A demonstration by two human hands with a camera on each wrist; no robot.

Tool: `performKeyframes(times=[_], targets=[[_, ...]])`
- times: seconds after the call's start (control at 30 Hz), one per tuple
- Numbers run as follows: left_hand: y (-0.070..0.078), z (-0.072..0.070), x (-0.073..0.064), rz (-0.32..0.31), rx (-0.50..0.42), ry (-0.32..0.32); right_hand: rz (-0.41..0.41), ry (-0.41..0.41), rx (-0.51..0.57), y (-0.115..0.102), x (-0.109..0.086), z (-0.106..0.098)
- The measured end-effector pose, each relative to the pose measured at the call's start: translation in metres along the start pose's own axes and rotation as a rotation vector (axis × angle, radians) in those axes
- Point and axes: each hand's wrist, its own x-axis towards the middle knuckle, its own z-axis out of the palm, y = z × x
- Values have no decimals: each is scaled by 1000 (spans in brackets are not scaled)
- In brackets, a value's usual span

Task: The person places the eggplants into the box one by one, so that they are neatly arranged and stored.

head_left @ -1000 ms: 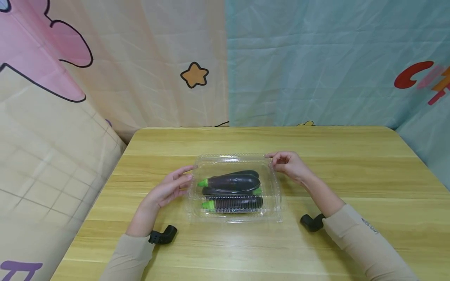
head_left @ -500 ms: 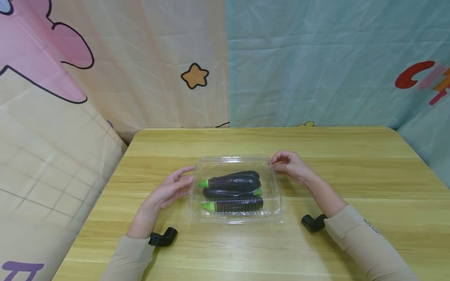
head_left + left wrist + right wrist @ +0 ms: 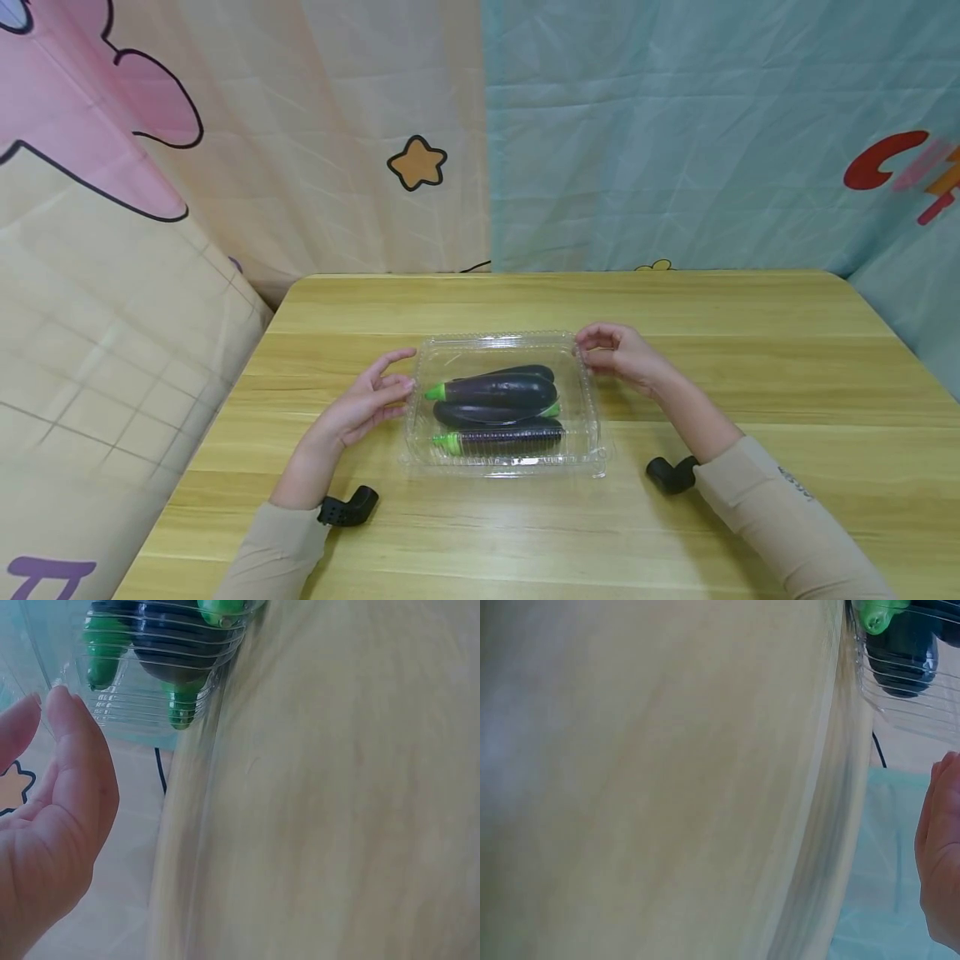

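Note:
A clear plastic clamshell box [image 3: 491,467] lies on the table, and several dark purple eggplants [image 3: 498,389] with green stem ends are inside. At its left side, my left hand [image 3: 362,407] holds the rim, thumb and fingertips meeting the plastic while the index finger stretches forward. The left wrist view shows the clear edge running between the left thumb and fingers [image 3: 71,735]. My right hand [image 3: 618,357] pinches the far right corner with bent fingers. In the right wrist view only part of this hand shows, close beneath the box's ridged side.
The box stands near the middle of a wood-grain table [image 3: 750,375]. Printed cloth [image 3: 675,150] hangs behind and to both sides of it. Each wrist carries a black mount, the left mount [image 3: 351,506] and the right mount [image 3: 670,475], close above the tabletop.
The ridged band across the box's front has shifted toward the near edge and looks narrower. My left fingers have spread slightly; the right hand stays at the far corner.

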Motion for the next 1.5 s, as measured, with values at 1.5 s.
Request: performKeyframes(times=[1.5], targets=[[8,3,1,-46,110,28,129,-332,-113,-9,-48,1]])
